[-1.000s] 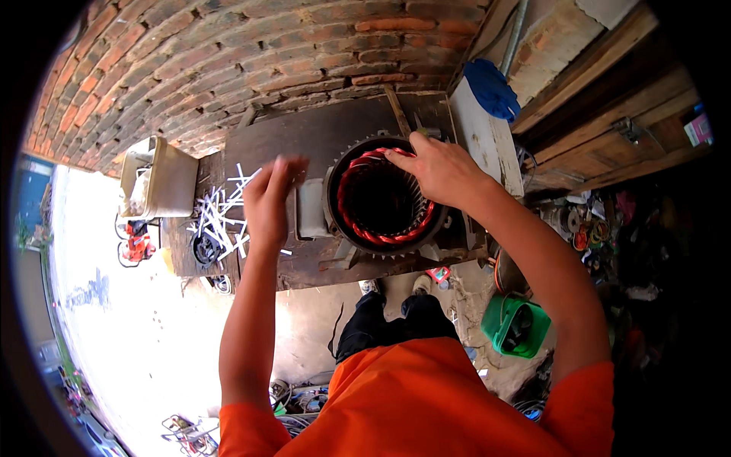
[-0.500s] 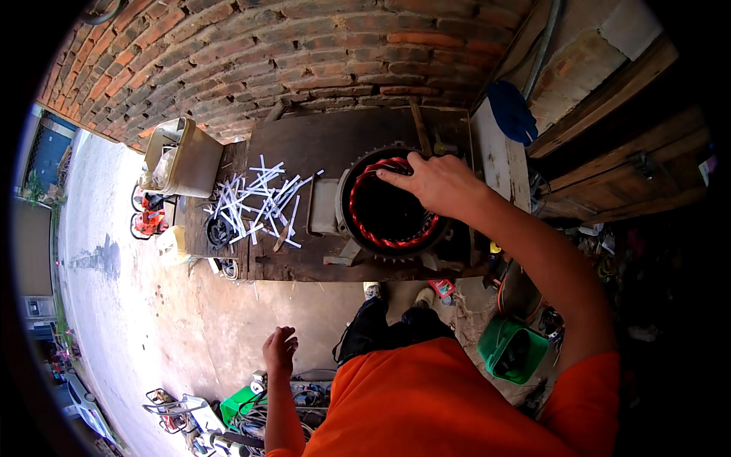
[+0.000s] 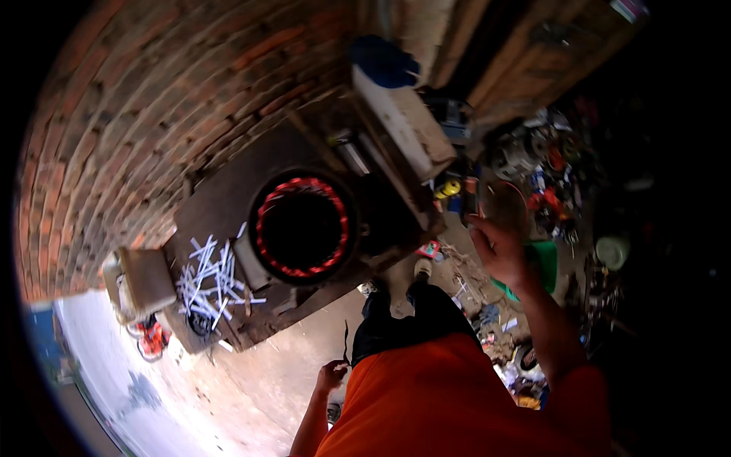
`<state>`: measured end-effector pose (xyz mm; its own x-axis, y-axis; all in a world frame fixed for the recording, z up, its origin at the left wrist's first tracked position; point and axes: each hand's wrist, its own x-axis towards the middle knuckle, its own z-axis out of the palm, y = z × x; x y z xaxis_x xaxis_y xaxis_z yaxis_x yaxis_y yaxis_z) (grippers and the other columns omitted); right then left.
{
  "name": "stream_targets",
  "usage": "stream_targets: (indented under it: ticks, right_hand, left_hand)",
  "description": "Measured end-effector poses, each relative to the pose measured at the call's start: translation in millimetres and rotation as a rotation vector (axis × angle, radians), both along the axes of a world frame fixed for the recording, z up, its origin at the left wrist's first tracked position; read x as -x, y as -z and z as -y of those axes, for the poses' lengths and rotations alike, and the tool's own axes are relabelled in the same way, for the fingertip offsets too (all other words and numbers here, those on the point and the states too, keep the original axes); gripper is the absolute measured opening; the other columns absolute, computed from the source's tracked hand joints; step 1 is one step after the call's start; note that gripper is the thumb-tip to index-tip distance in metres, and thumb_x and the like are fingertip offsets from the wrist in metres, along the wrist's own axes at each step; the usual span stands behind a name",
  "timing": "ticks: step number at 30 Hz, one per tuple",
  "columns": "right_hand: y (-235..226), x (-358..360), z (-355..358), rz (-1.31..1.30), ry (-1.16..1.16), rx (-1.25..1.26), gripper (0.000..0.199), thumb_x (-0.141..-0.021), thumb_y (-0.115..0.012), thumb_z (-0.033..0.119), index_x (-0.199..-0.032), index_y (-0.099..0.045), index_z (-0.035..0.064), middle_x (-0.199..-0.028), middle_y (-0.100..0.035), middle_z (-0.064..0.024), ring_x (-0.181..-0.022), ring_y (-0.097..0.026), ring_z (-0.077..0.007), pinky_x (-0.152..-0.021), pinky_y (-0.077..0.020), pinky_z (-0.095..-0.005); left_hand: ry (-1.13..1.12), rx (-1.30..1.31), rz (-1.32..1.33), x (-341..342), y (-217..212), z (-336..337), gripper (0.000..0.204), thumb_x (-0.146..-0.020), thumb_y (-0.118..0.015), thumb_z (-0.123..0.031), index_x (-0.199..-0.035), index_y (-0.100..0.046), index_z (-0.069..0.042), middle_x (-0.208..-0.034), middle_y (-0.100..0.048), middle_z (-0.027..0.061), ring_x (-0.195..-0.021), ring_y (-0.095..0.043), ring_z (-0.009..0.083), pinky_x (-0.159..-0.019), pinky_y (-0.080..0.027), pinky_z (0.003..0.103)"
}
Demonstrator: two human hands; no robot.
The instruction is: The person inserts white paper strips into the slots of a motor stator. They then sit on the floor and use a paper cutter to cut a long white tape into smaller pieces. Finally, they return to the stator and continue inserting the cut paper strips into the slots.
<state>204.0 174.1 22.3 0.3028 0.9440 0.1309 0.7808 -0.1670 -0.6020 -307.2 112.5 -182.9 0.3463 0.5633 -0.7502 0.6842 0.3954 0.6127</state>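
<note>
A round motor stator (image 3: 263,259) lies on the dark wooden bench, with red windings (image 3: 332,199) around its dark bore. My right hand (image 3: 499,251) is off to the right of the bench, above a green bucket (image 3: 544,263). Its fingers look apart and hold nothing, though motion blurs them. Beside my left hip, my left hand (image 3: 331,375) has curled fingers. A thin dark strip (image 3: 346,343) rises from its fingertips; whether they grip it is unclear. White paper-like strips (image 3: 209,282) lie in a loose pile left of the stator.
A beige bin (image 3: 145,282) stands at the bench's left end. Along the far side is a brick wall (image 3: 152,137). A pale board (image 3: 400,126) with a dark blue cloth (image 3: 384,61) borders the bench's right end. Scattered parts (image 3: 548,183) cover the floor at right.
My right hand has left the stator's rim and swung right, off the bench. My left hand sits closer to my hip. The whole view has turned to the right.
</note>
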Motion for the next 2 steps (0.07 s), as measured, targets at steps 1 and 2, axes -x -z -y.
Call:
stream_targets:
  ticks: [1, 2]
  right_hand:
    - [49, -14, 65, 0.057, 0.132, 0.063, 0.027, -0.089, -0.061, 0.008, -0.115, -0.065, 0.0037, -0.107, -0.066, -0.0184, -0.100, -0.066, -0.0266, -0.084, -0.0496, -0.0280]
    - [50, -19, 91, 0.056, 0.202, 0.076, 0.027, -0.089, -0.061, 0.008, -0.115, -0.065, 0.0037, -0.107, -0.066, -0.0184, -0.100, -0.066, -0.0266, -0.084, -0.0496, -0.0280]
  left_hand:
    - [0.084, 0.068, 0.061, -4, -3, -7, 0.024, -0.084, -0.065, -0.014, -0.106, -0.070, -0.006, -0.095, -0.072, 0.0148, -0.094, -0.070, 0.0209, -0.081, -0.054, 0.031]
    - [0.153, 0.082, 0.060, -11, -2, -16, 0.024, -0.084, -0.065, -0.014, -0.106, -0.070, -0.006, -0.095, -0.072, 0.0148, -0.094, -0.070, 0.0209, -0.081, -0.054, 0.031]
